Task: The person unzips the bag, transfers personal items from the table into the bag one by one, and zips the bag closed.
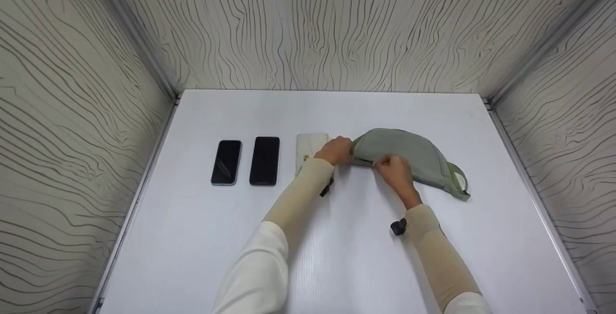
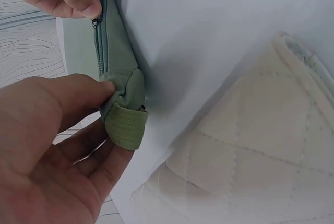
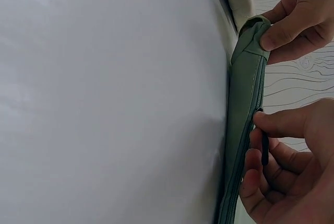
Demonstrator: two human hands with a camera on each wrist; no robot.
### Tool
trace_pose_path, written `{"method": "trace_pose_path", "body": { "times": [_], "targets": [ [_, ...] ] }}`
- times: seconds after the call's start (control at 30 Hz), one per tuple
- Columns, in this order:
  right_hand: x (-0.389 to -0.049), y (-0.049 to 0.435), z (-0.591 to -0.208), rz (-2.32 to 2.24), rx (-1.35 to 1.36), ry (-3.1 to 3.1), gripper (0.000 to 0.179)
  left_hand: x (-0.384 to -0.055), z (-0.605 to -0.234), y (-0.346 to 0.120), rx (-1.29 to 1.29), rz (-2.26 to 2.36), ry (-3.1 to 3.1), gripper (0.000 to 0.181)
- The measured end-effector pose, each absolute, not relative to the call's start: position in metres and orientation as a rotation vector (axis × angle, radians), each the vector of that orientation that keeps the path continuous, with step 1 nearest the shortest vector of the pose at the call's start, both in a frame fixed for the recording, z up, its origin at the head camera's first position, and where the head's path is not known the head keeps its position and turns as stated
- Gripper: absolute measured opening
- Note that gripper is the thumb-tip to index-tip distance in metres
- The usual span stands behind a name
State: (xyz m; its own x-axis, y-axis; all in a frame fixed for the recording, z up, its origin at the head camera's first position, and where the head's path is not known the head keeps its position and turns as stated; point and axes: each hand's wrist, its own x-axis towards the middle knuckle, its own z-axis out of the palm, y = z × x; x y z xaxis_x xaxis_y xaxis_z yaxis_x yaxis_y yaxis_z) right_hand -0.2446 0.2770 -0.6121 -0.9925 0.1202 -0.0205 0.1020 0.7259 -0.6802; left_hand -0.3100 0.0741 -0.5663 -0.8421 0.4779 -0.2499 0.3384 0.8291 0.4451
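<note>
A sage-green belt bag [image 1: 399, 148] lies on the right half of the white table. My left hand [image 1: 337, 150] pinches its left end, with the thumb on the folded fabric by the green webbing strap [image 2: 125, 127]. Along the bag's near edge runs a zipper [image 3: 259, 85]. My right hand [image 1: 395, 172] pinches the zipper pull [image 3: 265, 148], a dark cord tab, between thumb and fingers, a short way from the left hand. Beside the left hand lies a cream quilted pouch [image 2: 250, 145], partly hidden by that hand and forearm in the head view.
Two dark-screened phones lie left of the pouch: one phone [image 1: 226, 162] farther left, the other phone [image 1: 264, 161] nearer it. Wood-grain patterned panels [image 1: 308, 30] enclose the white table [image 1: 337, 266] at the back and both sides. The bag's strap loop [image 1: 459, 181] sticks out at right.
</note>
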Motion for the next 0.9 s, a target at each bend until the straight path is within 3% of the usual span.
{"method": "trace_pose_path", "body": {
  "times": [0.9],
  "targets": [
    [-0.2433, 0.2812, -0.6104, 1.158, -0.192, -2.888, 0.019, -0.3099, -0.5624, 0.0766, 0.652, 0.529, 2.709, 0.012]
  ]
}}
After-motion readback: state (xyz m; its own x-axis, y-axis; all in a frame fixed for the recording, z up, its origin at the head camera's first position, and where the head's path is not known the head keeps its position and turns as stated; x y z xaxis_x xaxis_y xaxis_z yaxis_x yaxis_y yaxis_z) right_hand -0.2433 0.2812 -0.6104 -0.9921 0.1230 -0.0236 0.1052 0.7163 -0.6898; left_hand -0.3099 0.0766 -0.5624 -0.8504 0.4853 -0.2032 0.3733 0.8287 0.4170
